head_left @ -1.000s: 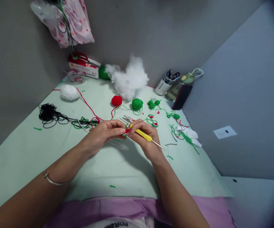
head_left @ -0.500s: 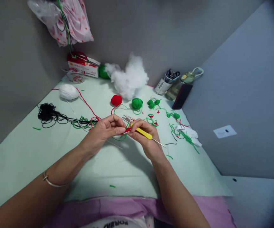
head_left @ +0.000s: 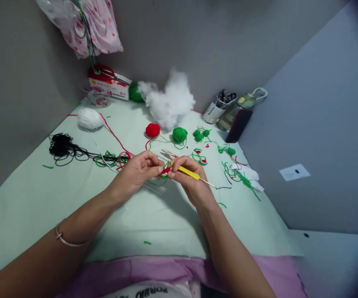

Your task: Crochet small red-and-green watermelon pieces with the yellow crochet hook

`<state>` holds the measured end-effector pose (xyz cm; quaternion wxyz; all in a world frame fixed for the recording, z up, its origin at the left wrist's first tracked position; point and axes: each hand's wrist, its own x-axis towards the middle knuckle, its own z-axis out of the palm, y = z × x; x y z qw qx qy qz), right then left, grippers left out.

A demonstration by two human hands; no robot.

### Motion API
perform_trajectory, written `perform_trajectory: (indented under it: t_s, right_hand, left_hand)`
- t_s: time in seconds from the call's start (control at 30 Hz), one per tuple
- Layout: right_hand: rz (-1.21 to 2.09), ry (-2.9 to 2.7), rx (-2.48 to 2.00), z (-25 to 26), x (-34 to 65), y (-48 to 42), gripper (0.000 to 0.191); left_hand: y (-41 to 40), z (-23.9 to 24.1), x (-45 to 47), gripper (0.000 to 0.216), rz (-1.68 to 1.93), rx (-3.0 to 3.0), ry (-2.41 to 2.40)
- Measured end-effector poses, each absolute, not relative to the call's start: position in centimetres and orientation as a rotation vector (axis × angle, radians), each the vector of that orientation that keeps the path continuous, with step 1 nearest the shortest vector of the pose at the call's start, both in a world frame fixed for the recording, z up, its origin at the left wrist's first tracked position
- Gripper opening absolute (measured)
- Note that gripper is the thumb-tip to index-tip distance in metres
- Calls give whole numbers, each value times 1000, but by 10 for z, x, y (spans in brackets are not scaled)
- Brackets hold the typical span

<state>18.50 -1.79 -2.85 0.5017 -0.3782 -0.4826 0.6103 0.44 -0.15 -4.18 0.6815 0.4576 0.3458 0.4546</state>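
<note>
Between my two hands is a small red, white and green crochet piece (head_left: 165, 171), partly hidden by fingertips. My left hand (head_left: 140, 169) is closed, thumb and forefinger pinching the piece's left end. My right hand (head_left: 191, 178) grips its right side with the fingertips. A crochet hook with a yellow handle (head_left: 187, 170) also lies across that hand, held in the fingers, its metal shaft pointing down to the right. Just behind the hands, small scissors or snips (head_left: 165, 155) rest on the table, partly covered.
Behind lie a red yarn ball (head_left: 152, 130), a green yarn ball (head_left: 179, 135) and white stuffing (head_left: 173, 101). Black yarn (head_left: 61, 145) and a white yarn ball (head_left: 89, 118) are left. Small green pieces (head_left: 201, 134), a pen cup (head_left: 214, 111), a bottle (head_left: 228, 118) and a phone (head_left: 239, 126) stand right.
The crochet piece has turned slightly between my fingertips, so more of its red and white face shows. Both hands stay in nearly the same place, and the hook is still held.
</note>
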Motion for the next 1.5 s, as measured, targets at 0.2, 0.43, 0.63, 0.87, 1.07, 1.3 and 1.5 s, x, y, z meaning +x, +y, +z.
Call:
perform_trajectory:
  t_s: [0.2, 0.43, 0.63, 0.87, 1.07, 1.3, 1.5]
  right_hand:
    - [1506, -1102, -896, -31, 183, -17, 21]
    - [1450, -1112, -849, -30, 183, -20, 20]
    - [1348, -1262, -875, -31, 185, -20, 15]
    - [1282, -1358, -879, -34, 184, -20, 13]
    - [1439, -1220, -867, -33, 182, -21, 15]
    - [1610, -1043, -818, -26, 180, -20, 24]
    - [1509, -1050, -866, -25, 180, -20, 24]
  left_hand:
    - [-6, -40, 11, 26, 1224, 1210, 913]
    - [-1, -43, -1, 16, 1183, 1188, 973]
    - [-2, -42, 0, 22, 939, 1051, 780]
    - [-3, -41, 0, 24, 855, 888, 722]
    - [-2, -39, -1, 28, 841, 875, 690]
    - [7, -39, -12, 20, 934, 1155, 797]
    - [-1, -36, -3, 21, 949, 969, 720]
